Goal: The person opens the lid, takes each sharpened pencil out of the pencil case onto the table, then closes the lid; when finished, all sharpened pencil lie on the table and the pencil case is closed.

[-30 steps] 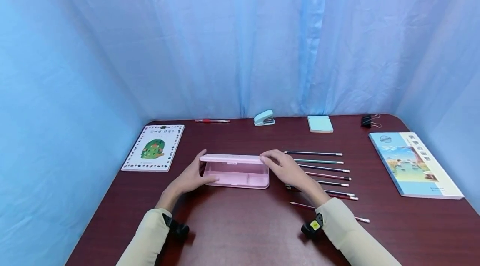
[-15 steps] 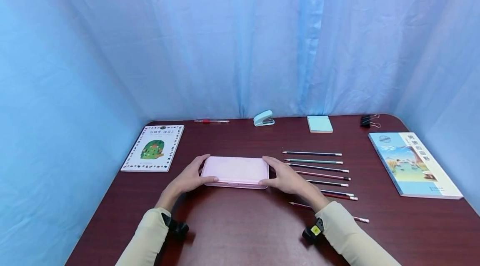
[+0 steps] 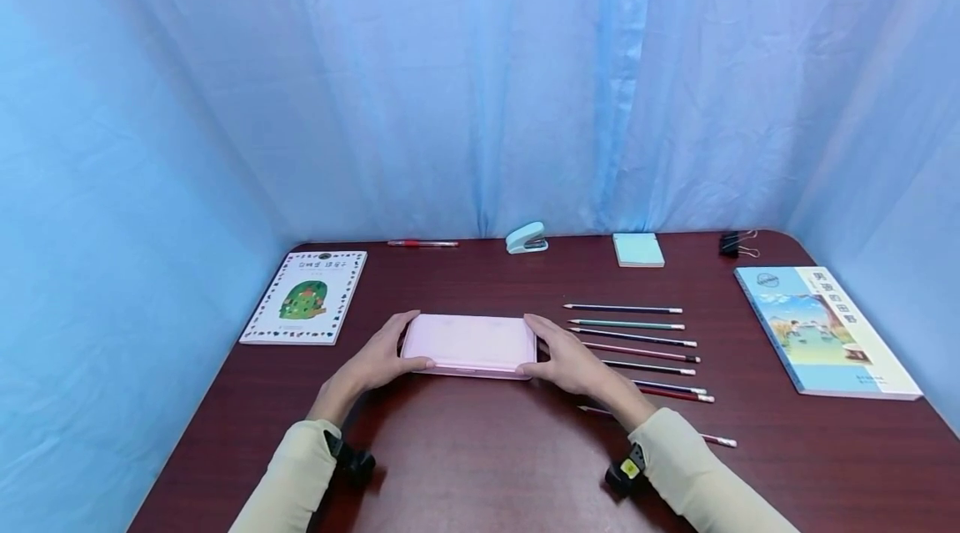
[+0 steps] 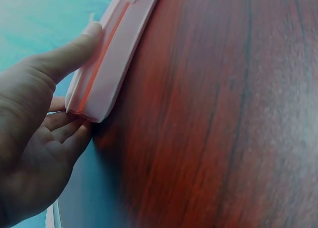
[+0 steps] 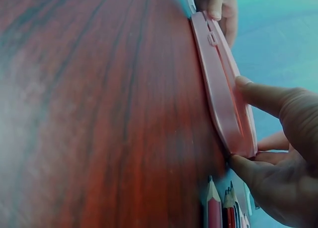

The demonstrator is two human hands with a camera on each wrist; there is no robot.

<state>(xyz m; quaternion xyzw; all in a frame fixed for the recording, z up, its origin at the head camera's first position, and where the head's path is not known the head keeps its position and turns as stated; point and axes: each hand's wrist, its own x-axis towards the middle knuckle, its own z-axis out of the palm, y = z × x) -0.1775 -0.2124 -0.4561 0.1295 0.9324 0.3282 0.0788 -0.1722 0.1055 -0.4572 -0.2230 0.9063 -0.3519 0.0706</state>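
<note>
A pink pencil case (image 3: 470, 341) lies flat on the table with its lid down. Both wrist views show a thin seam between the lid and the base, and a small latch on the front side. My left hand (image 3: 380, 354) grips the left end, its thumb on the front edge of the lid and its fingers around the end. At the other end, my right hand (image 3: 567, 356) holds the case in the same way, thumb on the lid's front corner. The inside of the case is hidden.
Several pencils (image 3: 626, 324) lie in rows right of the case, some partly under the right arm. A white book (image 3: 306, 298) is at left, a blue-and-white book (image 3: 825, 333) at right. Along the back are a red pen (image 3: 422, 243), stapler (image 3: 527, 238), notepad (image 3: 638, 249) and binder clip (image 3: 738, 243).
The pencil case's lid, partly raised a second ago with the compartments showing, has come down. The right thumb has moved onto the front corner. The left hand has barely moved.
</note>
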